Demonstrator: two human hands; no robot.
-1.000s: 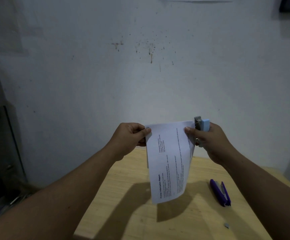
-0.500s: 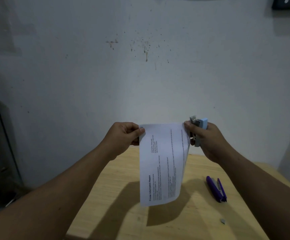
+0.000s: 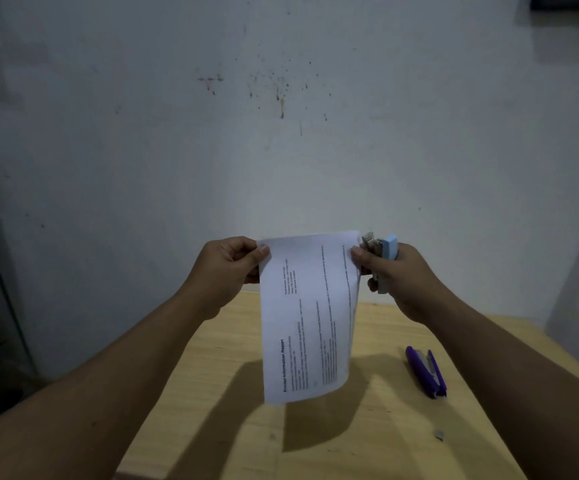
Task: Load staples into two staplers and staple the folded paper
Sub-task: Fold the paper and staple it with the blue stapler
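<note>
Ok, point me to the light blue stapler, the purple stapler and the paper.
light blue stapler (image 3: 390, 249), head view, on its blue top end above the right hand.
purple stapler (image 3: 423, 370), head view, mid-body, lying on the table.
paper (image 3: 307, 313), head view, middle of the printed sheet.

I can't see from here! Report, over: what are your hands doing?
Left hand pinches folded paper top corner. Right hand grips light-blue stapler at the other corner. Purple stapler on table. Nothing blocking.

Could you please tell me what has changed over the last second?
Little: both hands ease slightly leftward with the paper. The left hand still pinches its left corner; the right hand still holds the light blue stapler. The purple stapler stays on the table.
</note>
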